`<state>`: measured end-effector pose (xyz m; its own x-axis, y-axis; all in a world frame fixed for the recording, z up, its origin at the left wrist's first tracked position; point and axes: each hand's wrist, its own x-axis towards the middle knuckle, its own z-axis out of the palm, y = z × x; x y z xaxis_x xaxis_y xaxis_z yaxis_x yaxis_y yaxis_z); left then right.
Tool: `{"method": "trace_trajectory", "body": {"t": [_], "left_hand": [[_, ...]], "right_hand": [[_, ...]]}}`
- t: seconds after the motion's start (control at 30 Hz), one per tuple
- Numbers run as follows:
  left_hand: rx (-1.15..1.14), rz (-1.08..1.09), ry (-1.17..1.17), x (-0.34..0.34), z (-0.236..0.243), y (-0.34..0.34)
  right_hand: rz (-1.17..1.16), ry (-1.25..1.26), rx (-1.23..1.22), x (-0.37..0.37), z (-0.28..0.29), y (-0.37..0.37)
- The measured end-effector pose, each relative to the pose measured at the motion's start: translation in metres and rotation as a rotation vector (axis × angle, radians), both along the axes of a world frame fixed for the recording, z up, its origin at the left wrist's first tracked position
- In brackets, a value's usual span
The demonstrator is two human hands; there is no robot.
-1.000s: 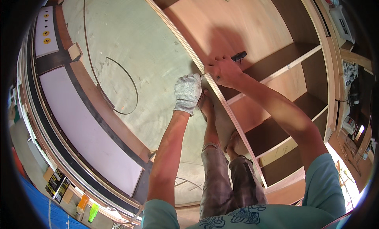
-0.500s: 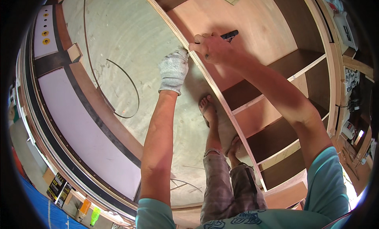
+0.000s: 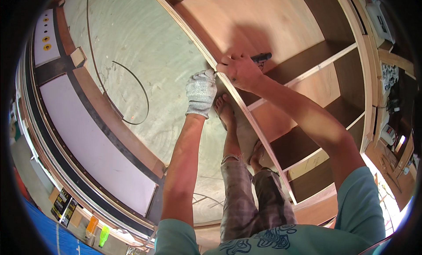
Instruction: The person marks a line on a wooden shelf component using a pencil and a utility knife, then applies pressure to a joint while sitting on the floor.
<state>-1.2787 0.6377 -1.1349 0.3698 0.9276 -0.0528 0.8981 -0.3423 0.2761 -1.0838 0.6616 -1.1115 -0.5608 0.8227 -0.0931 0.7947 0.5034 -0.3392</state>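
My left hand (image 3: 201,92) wears a white knit work glove and presses against the thin front edge strip (image 3: 246,112) of a wooden shelf unit lying on the floor. My right hand (image 3: 239,71), bare, grips a dark pen-like tool (image 3: 261,57) and rests on the same edge just beside the gloved hand. The tool's black tip sticks out to the right over the unit's plywood back panel (image 3: 246,22). My bare foot (image 3: 225,111) stands on the floor directly below both hands.
The shelf unit has several dark compartments and light shelves (image 3: 327,64) to the right. A thin dark band (image 3: 132,92) curls across the pale floor. Long boards with a lilac face (image 3: 92,145) lie at left. Tools and clutter (image 3: 389,101) sit at far right.
Both hands slid up the edge strip and then came back down a little. They stay side by side, and the right hand keeps the tool.
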Motion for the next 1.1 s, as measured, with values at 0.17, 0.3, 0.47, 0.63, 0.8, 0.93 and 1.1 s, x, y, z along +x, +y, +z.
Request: {"method": "trace_trajectory", "body": {"t": [0.17,0.3,0.47,0.63,0.8,0.93,1.1], "left_hand": [[-0.051,-0.005,0.068,0.004,0.005,-0.022],[-0.164,-0.032,0.080,0.011,0.009,-0.028],[-0.173,-0.013,0.076,0.019,0.009,-0.049],[-0.104,-0.091,0.195,0.021,0.005,-0.071],[-0.022,-0.107,0.214,-0.015,0.024,-0.022],[0.259,-0.042,0.196,-0.053,0.000,0.129],[0.187,0.087,0.047,-0.060,0.013,0.235]], "right_hand": [[-0.035,0.009,-0.091,0.005,0.005,-0.026],[-0.016,-0.020,-0.124,0.010,0.006,-0.036],[-0.030,-0.012,-0.075,0.018,0.004,-0.057],[0.006,-0.064,-0.184,0.024,0.007,-0.068],[0.122,0.012,-0.102,0.003,0.011,0.006],[0.052,0.111,0.147,-0.034,0.004,0.133],[-0.048,0.201,0.207,-0.063,0.006,0.233]]}}
